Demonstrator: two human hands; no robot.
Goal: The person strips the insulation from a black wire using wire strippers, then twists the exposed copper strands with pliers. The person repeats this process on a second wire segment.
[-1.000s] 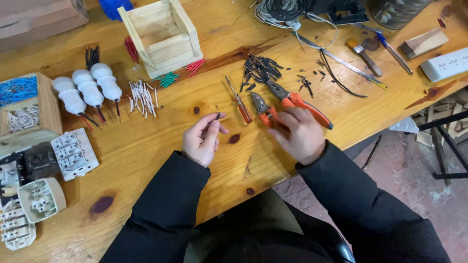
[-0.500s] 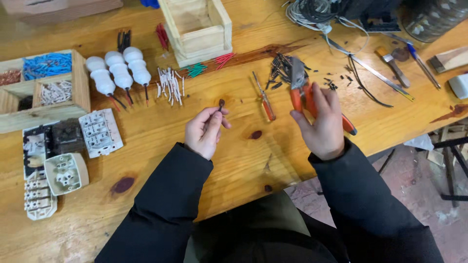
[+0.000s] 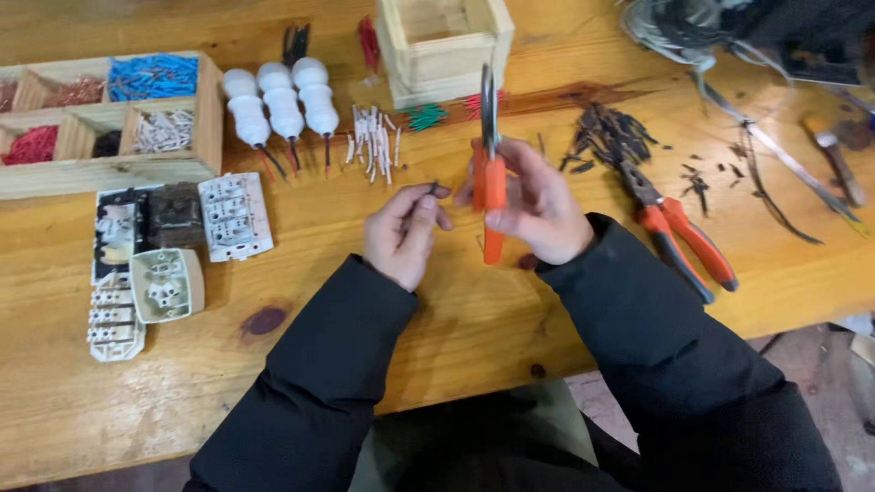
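Note:
My right hand (image 3: 538, 205) grips orange-handled cutting pliers (image 3: 490, 173) upright above the wooden workbench (image 3: 365, 346), jaws pointing up. My left hand (image 3: 401, 232) pinches a short dark piece of wire (image 3: 432, 189) between thumb and fingers, its tip just left of the pliers' handles. Both hands sit close together over the middle of the bench. A second pair of orange-handled pliers (image 3: 679, 228) lies on the bench to the right.
A pile of dark wire cut-offs (image 3: 606, 135) lies behind the hands. Three white lamp holders (image 3: 283, 100), short white wire pieces (image 3: 374, 141), a small wooden box (image 3: 447, 41), a compartment tray of coloured wires (image 3: 109, 118), several socket parts (image 3: 164, 255) and cables (image 3: 775, 155) surround them.
My right hand picked the pliers up off the bench and raised them upright. My left hand stayed holding the wire piece; the camera view shifted toward the left.

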